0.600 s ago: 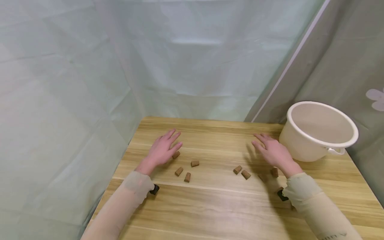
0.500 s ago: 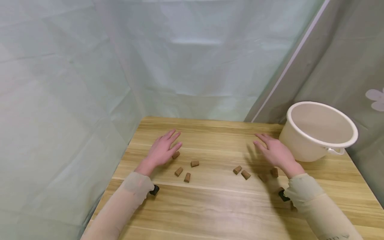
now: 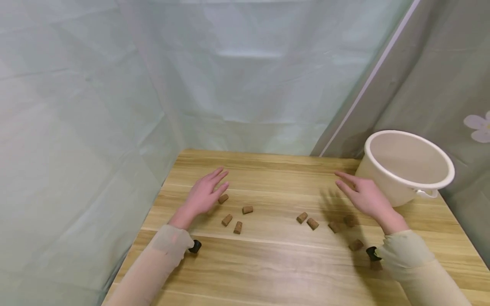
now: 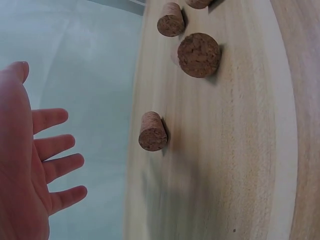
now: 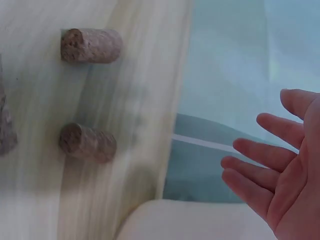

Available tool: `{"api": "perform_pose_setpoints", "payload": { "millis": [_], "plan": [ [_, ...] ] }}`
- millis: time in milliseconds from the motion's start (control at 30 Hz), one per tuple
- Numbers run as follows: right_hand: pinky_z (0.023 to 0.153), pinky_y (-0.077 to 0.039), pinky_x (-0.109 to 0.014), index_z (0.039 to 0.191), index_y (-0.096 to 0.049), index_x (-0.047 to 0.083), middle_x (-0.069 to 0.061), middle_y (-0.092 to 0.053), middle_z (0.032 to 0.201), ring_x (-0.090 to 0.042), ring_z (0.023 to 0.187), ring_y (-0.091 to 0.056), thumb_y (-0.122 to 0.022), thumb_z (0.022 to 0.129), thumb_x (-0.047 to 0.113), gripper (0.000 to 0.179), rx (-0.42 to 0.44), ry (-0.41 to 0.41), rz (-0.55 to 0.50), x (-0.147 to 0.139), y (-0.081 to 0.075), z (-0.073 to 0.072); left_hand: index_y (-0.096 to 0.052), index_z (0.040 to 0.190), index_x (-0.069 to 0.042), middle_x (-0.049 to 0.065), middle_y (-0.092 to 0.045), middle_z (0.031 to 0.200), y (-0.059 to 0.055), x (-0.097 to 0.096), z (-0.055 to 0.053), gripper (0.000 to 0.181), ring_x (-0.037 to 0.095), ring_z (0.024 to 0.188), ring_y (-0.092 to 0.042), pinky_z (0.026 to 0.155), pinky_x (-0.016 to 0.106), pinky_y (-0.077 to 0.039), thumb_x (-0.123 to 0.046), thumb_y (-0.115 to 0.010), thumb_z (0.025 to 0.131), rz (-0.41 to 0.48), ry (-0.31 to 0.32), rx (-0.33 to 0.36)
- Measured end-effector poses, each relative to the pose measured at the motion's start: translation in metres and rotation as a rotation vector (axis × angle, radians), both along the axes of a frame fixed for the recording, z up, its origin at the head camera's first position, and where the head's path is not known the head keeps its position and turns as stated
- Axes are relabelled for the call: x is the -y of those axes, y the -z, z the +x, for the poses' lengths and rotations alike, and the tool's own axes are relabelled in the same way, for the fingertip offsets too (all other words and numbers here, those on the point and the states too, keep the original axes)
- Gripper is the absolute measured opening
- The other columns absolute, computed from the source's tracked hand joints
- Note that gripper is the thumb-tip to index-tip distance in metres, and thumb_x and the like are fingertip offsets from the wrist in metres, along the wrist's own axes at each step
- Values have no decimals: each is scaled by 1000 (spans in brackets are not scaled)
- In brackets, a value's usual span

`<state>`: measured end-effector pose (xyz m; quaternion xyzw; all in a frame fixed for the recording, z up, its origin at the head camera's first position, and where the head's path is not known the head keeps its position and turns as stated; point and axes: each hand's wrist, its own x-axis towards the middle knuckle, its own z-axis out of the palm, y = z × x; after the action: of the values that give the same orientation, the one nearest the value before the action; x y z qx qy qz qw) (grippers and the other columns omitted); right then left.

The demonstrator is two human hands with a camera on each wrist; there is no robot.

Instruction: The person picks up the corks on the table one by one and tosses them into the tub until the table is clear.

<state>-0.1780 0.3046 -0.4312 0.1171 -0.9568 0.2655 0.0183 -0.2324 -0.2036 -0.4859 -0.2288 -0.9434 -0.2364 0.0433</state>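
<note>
A left hand (image 3: 203, 193) and right hand (image 3: 366, 196) hover, fingers loosely extended, holding nothing, over a wooden table (image 3: 268, 263).

Four corks (image 3: 247, 210) lie near the left hand, six nearer the right. A white bucket (image 3: 394, 187) stands beyond, mouth-up, probably for access from above; its floor is hidden.

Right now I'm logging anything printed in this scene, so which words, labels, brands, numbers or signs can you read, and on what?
None can be read: no text shows on the bucket, corks, table or sleeves.
The flower on the gray curtain is a picture, not lettering.
Any marking on the black wrist pieces would be too small to read.
</note>
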Motion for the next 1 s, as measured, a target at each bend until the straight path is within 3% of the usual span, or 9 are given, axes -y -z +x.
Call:
{"api": "perform_pose_setpoints", "payload": {
  "millis": [100,233,333,433,500,667,733,867,1000],
  "plan": [
    [87,-56,-60,154,-59,7,-27,-73,124,-40,102,-72,-52,114,40,52,-44,0,-35,-6,-5,5,-52,158,-6,20,-42,166,-2,1,5,62,44,150,-44,125,62,-33,-49,-39,116,28,-3,-1],
    [90,-56,-58,148,-64,6,-26,-70,134,-45,114,-70,-57,113,33,45,-83,14,-82,-14,-14,14,-54,156,-4,20,-45,165,-3,3,11,58,44,149,-45,125,62,-33,-44,-42,116,75,-10,-2],
    [92,-56,-40,146,-67,8,-22,-70,137,-44,119,-69,-59,112,30,41,-108,22,-100,-19,-19,21,-54,156,-3,19,-46,164,-5,6,15,57,43,149,-45,125,61,-32,-42,-43,116,112,-17,3],
    [85,-49,-17,145,-68,9,-19,-71,136,-39,117,-70,-60,112,29,39,-131,24,-110,-23,-22,27,-53,157,-4,18,-47,164,-4,9,19,56,42,150,-45,126,60,-32,-42,-43,116,140,-20,9],
    [82,-45,-8,144,-69,9,-17,-72,135,-29,116,-71,-61,112,28,39,-133,31,-122,-25,-24,30,-53,157,-4,18,-47,163,-4,12,21,56,41,150,-44,126,60,-32,-42,-43,116,157,-22,15],
    [83,-44,-1,140,-72,9,-8,-75,132,14,112,-60,-63,110,25,35,-142,62,-198,-32,-33,37,-54,156,-4,17,-51,161,-3,16,27,53,40,149,-46,126,58,-33,-38,-45,116,200,-18,11],
    [84,-46,-1,138,-72,4,3,-77,127,20,108,-59,-63,110,20,33,-165,67,-269,-37,-38,39,-55,155,-3,18,-52,160,-2,18,29,51,40,148,-47,126,58,-33,-35,-45,116,221,-13,3],
    [83,-56,-7,134,-70,-5,20,-77,113,10,98,-71,-61,110,10,30,-228,129,-483,-48,-50,43,-57,153,-2,21,-55,156,-1,22,33,47,42,146,-49,124,60,-35,-30,-47,116,265,-18,-4],
    [79,-59,-12,129,-74,-4,15,-80,101,1,89,-76,-61,110,13,28,-287,313,-701,-61,-60,46,-58,151,-1,22,-57,154,-1,27,39,44,43,145,-51,123,61,-37,-24,-48,116,299,-34,4]
  ]
}}
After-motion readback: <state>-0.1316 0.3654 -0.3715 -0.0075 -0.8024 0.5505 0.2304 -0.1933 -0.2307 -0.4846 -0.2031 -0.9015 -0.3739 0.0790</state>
